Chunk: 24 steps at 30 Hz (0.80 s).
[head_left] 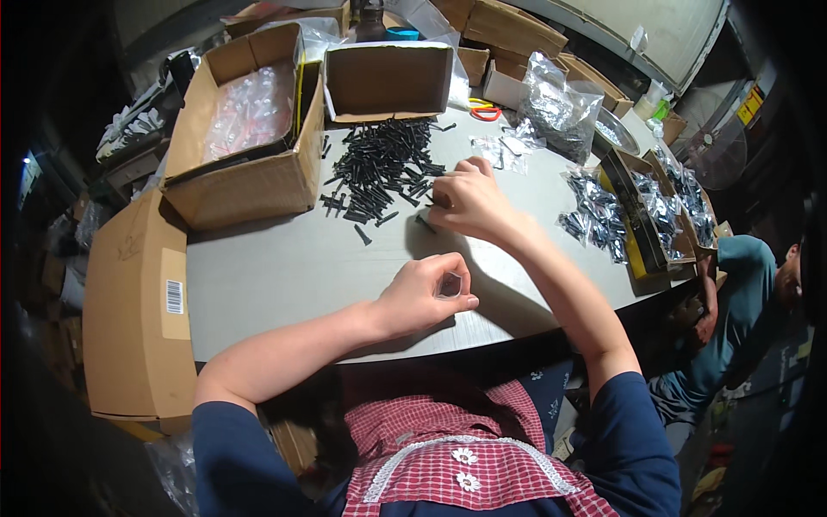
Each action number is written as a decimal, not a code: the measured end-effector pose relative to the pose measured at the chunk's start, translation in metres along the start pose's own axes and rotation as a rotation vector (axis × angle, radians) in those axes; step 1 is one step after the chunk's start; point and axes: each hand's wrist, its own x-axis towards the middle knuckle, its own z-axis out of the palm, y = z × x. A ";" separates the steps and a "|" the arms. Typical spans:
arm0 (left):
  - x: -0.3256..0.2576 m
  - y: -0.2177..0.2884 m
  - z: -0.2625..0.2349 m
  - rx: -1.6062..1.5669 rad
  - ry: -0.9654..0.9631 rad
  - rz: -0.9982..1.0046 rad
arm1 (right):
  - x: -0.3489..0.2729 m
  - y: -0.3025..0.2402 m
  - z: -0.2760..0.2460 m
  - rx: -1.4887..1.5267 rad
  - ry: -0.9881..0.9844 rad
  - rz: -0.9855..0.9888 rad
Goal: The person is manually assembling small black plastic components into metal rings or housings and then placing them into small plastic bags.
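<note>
A small clear plastic bag (449,284) sits pinched between the thumb and fingers of the left hand (419,297), low over the grey table (284,276) near its front edge. At about one o'clock from it, the right hand (469,200) rests curled on the edge of a heap of black screws (381,168), fingertips closed on the screws there. Beyond the heap at twelve o'clock stands an open cardboard box (388,79); a larger box of clear bags (245,129) lies at ten o'clock, and filled packets (594,214) at two o'clock.
</note>
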 end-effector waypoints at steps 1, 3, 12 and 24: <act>0.001 0.001 0.002 0.011 -0.004 0.002 | -0.002 -0.006 -0.001 -0.041 0.040 -0.033; 0.003 0.001 0.003 0.025 -0.022 0.006 | -0.001 -0.011 0.016 -0.154 -0.066 -0.037; 0.007 0.001 -0.009 -0.370 0.093 -0.114 | -0.029 -0.008 -0.035 0.356 0.190 -0.008; 0.010 -0.004 -0.015 -0.628 0.090 -0.241 | -0.067 -0.029 -0.012 1.321 0.353 0.086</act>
